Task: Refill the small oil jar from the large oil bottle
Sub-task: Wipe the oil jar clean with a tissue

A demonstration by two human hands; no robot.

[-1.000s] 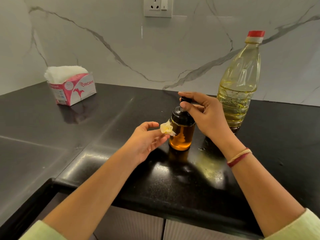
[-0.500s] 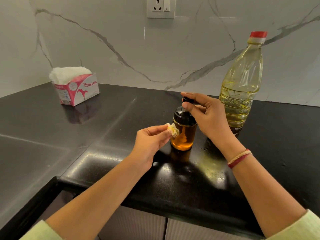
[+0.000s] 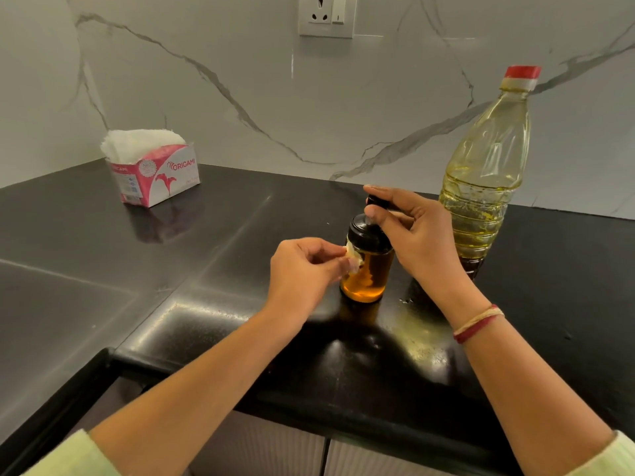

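The small oil jar [image 3: 365, 286] is seen upright on the black tabletop [image 3: 240, 218], near its front edge and roughly in the middle of the view. Amber oil is visible through its glass, and a black lid [image 3: 362, 235] is seated on top. The lid's black knob [image 3: 375, 201] is pinched between the thumb and fingers of the right hand [image 3: 421, 238], which is curled over the jar from the right. A small crumpled wad of tissue [image 3: 354, 257] – white with a yellowish tinge – is pinched in the fingertips of the left hand [image 3: 302, 269] and held against the jar's left side, just under the lid's rim.

The large oil bottle [image 3: 488, 173] is stood upright behind and to the right of the jar, close to the right hand but apart from the jar; it is closed with a red cap [image 3: 522, 73] and filled with pale yellow oil to roughly half its height. A red and cream thread band [image 3: 477, 324] is worn on the right wrist. An open pink and white tissue box [image 3: 154, 170] is set well apart at the back left – near the marble wall [image 3: 240, 80], in which a socket [image 3: 325, 15] is mounted.
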